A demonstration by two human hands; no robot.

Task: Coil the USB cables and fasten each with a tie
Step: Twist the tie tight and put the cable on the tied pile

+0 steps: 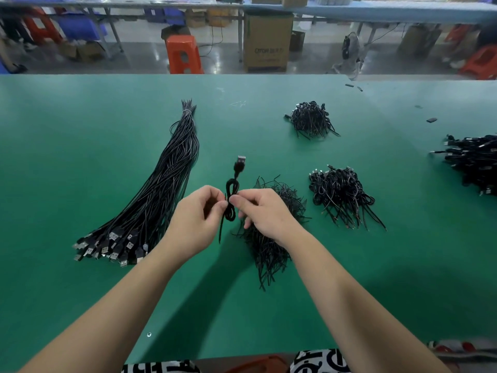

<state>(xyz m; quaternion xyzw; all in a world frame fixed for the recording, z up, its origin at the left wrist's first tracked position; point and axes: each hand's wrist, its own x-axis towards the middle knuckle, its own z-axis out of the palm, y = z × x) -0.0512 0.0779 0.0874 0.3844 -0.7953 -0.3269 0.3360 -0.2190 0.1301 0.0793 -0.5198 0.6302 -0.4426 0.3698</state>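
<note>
Fingertips [222, 204] pinched tight from both sides on the waist of one coiled USB cable [231, 200], held up at frame centre, plug [240, 160] pointing to the top of the frame. Left hand [193, 222] curled, thumb and forefinger clamped on the coil's left side; right hand [265, 214] curled too, thumb pressed against the coil's right side. Thin black tie [221, 230] trailing down from the pinch, loose end hanging free. Looks like the fastening step, mid-wrap or mid-twist; cannot tell how many turns are on. Next move probably calls for twisting the tie ends snug while keeping the loops pinched flat, then dropping the bundle with the finished ones. Just right of the hands, low centre, a heap of loose ties [271, 238]. Left of frame, long sheaf of uncoiled cables [161, 189] lying on the green table [80, 130]. Upper centre, right of centre and far right, three piles of done coils [341, 192].
</note>
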